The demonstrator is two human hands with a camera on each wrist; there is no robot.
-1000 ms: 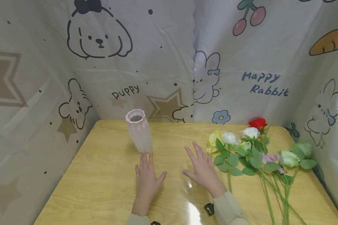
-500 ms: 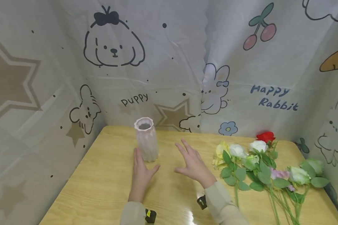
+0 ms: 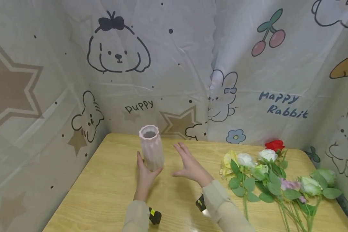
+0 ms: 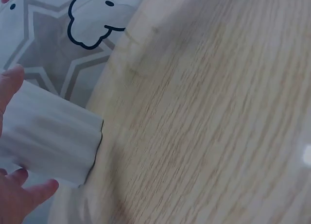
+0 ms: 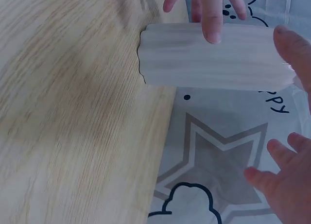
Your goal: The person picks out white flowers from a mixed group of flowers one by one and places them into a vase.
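A pale pink fluted vase (image 3: pixel 152 151) stands upright on the wooden table, left of centre. My left hand (image 3: pixel 146 178) holds its lower part, thumb across the near side and fingers along the left. In the left wrist view, the vase (image 4: pixel 51 131) lies between the thumb (image 4: pixel 10 85) and fingers (image 4: pixel 34 197). My right hand (image 3: pixel 189 166) hovers to the right of the vase, fingers extended and thumb spread, apart from it. From the right wrist, the left hand's thumb (image 5: pixel 212 22) shows against the vase's side.
Several artificial flowers lie on the right of the table (image 3: pixel 104 190): a red rose (image 3: pixel 275 145), white roses (image 3: pixel 267 155), a yellow bloom (image 3: pixel 229 160), and pale green and purple ones, with long green stems. A printed curtain (image 3: pixel 174 64) hangs behind and at both sides.
My left hand has moved from in front of the vase to its left side and taken hold of it. The right hand has come left, nearer the vase. The head view has shifted.
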